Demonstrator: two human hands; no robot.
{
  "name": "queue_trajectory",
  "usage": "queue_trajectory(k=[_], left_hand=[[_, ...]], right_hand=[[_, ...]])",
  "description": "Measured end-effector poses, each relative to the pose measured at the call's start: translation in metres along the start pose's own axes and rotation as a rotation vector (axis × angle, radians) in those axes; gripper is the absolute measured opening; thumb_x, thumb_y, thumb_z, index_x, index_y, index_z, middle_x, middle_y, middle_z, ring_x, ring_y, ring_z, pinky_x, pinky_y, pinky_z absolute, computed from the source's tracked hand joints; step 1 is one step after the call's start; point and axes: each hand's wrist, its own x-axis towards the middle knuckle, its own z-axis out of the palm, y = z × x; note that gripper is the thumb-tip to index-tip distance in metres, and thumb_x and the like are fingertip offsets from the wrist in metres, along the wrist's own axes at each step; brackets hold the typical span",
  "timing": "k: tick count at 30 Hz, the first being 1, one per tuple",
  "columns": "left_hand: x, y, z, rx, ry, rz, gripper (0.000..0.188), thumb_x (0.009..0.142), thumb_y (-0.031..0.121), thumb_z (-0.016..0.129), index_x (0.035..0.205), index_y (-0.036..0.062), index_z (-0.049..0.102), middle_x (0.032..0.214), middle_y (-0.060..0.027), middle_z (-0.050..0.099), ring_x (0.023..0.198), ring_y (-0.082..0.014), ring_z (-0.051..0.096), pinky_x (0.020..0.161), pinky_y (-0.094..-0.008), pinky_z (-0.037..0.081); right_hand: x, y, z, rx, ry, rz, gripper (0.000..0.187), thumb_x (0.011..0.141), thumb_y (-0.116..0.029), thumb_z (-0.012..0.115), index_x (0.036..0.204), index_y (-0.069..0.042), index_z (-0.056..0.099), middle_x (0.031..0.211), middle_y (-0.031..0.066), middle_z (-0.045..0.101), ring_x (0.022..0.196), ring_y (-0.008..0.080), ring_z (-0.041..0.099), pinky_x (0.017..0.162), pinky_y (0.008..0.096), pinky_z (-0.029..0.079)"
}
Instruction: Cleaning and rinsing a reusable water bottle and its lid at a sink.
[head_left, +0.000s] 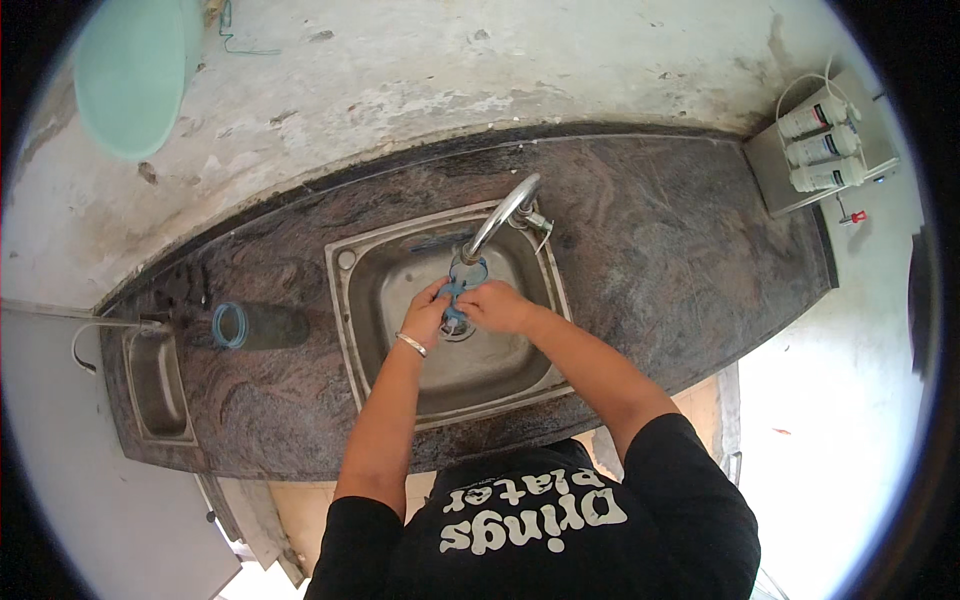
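Note:
Both my hands are over the steel sink, just below the spout of the chrome faucet. Between them is a blue bottle lid with a rounded, see-through part at its far end. My left hand grips it from the left side, thumb and fingers closed. From the right, my right hand has its curled fingers pressed on the lid, which hides part of it. Whether water is running I cannot tell. A clear bottle with a blue rim lies on the counter left of the sink.
The dark stone counter stretches to both sides. A smaller basin with a thin tap is at the far left. Water filter cartridges hang at the right. A pale green tub is against the back wall.

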Motion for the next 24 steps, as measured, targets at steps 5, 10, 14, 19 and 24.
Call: queue_trajectory(k=[5, 10, 14, 19, 24], left_hand=[[0.005, 0.021, 0.007, -0.026, 0.015, 0.057, 0.052, 0.081, -0.004, 0.048, 0.133, -0.0041, 0.040, 0.115, -0.0095, 0.055, 0.098, -0.0157, 0.055, 0.087, -0.0264, 0.043], [-0.003, 0.029, 0.003, 0.118, -0.079, 0.075, 0.060, 0.078, -0.004, 0.053, 0.136, -0.0041, 0.035, 0.115, -0.0081, 0.054, 0.100, -0.0163, 0.054, 0.089, -0.0283, 0.042], [-0.011, 0.008, -0.004, -0.093, -0.076, 0.008, 0.060, 0.080, 0.000, 0.059, 0.135, -0.0027, 0.035, 0.112, -0.0073, 0.057, 0.100, -0.0158, 0.055, 0.087, -0.0281, 0.043], [-0.014, -0.006, 0.011, -0.322, -0.064, -0.086, 0.052, 0.086, 0.005, 0.057, 0.133, -0.0058, 0.037, 0.114, -0.0100, 0.056, 0.099, -0.0177, 0.056, 0.087, -0.0299, 0.045], [-0.008, -0.006, 0.002, -0.438, -0.136, -0.025, 0.049, 0.091, 0.014, 0.052, 0.134, -0.0028, 0.036, 0.111, -0.0079, 0.058, 0.096, -0.0183, 0.058, 0.082, -0.0305, 0.047]], right_hand=[[0.005, 0.020, 0.014, -0.070, 0.312, -0.022, 0.024, 0.088, -0.023, 0.054, 0.088, -0.002, 0.065, 0.077, 0.0144, 0.065, 0.065, 0.0279, 0.064, 0.064, 0.0387, 0.050], [0.012, 0.003, 0.009, 0.451, 0.167, 0.276, 0.019, 0.083, -0.015, 0.062, 0.091, 0.002, 0.063, 0.073, 0.0104, 0.063, 0.069, 0.0201, 0.063, 0.063, 0.0331, 0.050], [0.002, 0.013, 0.019, 0.281, 0.645, 0.347, 0.034, 0.080, -0.017, 0.067, 0.107, 0.002, 0.060, 0.087, 0.0112, 0.064, 0.079, 0.0192, 0.063, 0.068, 0.0329, 0.051], [0.003, 0.050, 0.018, 0.556, 0.770, 0.380, 0.057, 0.085, -0.027, 0.062, 0.131, -0.003, 0.042, 0.114, 0.0133, 0.054, 0.096, 0.0228, 0.058, 0.077, 0.0343, 0.050], [0.021, 0.025, 0.001, 0.881, 0.430, 0.544, 0.055, 0.090, -0.032, 0.054, 0.135, -0.005, 0.038, 0.119, 0.0126, 0.052, 0.099, 0.0223, 0.058, 0.078, 0.0336, 0.051]])
